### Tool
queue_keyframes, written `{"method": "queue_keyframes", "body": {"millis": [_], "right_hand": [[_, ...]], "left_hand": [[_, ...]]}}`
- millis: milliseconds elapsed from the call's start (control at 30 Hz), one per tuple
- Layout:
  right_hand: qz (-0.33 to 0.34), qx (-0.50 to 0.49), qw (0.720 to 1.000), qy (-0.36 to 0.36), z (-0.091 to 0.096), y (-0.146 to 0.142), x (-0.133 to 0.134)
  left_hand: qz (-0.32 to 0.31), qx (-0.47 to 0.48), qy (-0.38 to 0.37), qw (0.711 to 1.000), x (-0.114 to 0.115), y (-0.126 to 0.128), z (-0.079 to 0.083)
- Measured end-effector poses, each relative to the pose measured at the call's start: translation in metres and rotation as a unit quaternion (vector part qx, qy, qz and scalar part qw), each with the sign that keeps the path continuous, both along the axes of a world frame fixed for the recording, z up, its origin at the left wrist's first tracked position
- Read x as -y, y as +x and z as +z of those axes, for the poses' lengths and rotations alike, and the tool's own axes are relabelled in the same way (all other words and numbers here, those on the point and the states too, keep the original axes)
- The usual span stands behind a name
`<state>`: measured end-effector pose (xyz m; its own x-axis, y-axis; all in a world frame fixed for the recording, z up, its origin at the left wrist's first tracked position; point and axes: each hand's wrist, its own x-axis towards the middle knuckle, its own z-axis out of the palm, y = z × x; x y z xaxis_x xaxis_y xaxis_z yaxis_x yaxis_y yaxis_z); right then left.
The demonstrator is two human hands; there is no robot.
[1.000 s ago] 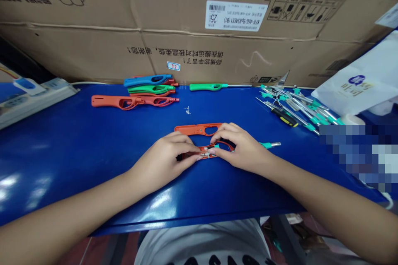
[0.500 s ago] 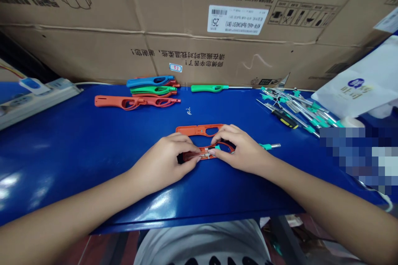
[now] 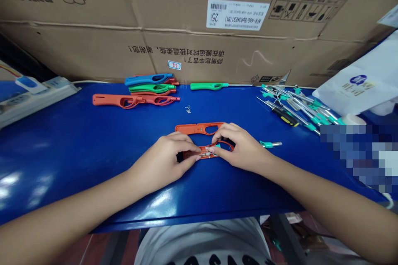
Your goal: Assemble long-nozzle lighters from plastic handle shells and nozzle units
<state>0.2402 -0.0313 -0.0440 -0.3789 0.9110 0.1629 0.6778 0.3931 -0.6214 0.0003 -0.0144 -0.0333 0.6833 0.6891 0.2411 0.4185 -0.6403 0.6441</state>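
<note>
An orange lighter casing half [image 3: 204, 149] lies open side up on the table, with small pale and metal parts inside it. My left hand [image 3: 169, 153] pinches its left end between thumb and fingers. My right hand [image 3: 245, 147] grips the looped end, the thumb resting on the inner parts beside a teal trigger piece [image 3: 217, 146]. Just behind lies a matching orange casing half [image 3: 189, 128], its inner side up; my right fingers partly cover its right end. A short metal nozzle with teal plastic [image 3: 271, 145] shows right of my right hand.
Blue, green and red lighter casings [image 3: 149, 79] lie at the back left. A green lighter [image 3: 205, 86] with a metal rod lies by the cardboard box [image 3: 174, 8]. Metal tubes with teal ends [image 3: 306, 105] and a black-yellow screwdriver [image 3: 284, 117] lie right. A power strip [image 3: 40, 97] stands left.
The view has shifted slightly. Both hands stay on the orange casing half; my right thumb has shifted a little over the inner parts.
</note>
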Motion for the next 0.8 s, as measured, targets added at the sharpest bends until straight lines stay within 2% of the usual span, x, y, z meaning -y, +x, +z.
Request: {"method": "queue_keyframes", "body": {"millis": [200,367,500,600,700,800], "right_hand": [[0.001,-0.034,0.999,0.018,0.008,0.008,-0.002],[-0.015,0.001,0.998,0.068,0.029,0.029,-0.008],[0.051,0.061,0.997,0.002,0.041,0.041,-0.007],[0.097,0.100,0.989,-0.059,0.041,0.043,-0.005],[0.111,0.114,0.982,-0.104,0.038,0.042,-0.004],[0.104,0.112,0.983,-0.105,0.037,0.040,-0.004]], "left_hand": [[0.001,-0.015,0.003,1.000,0.001,-0.002,0.002],[-0.044,-0.053,0.047,0.996,0.004,-0.002,0.004],[-0.100,-0.076,0.072,0.989,0.004,-0.001,0.001],[-0.109,-0.080,0.089,0.987,0.003,-0.002,-0.002],[-0.115,-0.094,0.092,0.985,0.001,-0.003,-0.004],[-0.118,-0.113,0.084,0.983,0.000,-0.003,-0.004]]}}
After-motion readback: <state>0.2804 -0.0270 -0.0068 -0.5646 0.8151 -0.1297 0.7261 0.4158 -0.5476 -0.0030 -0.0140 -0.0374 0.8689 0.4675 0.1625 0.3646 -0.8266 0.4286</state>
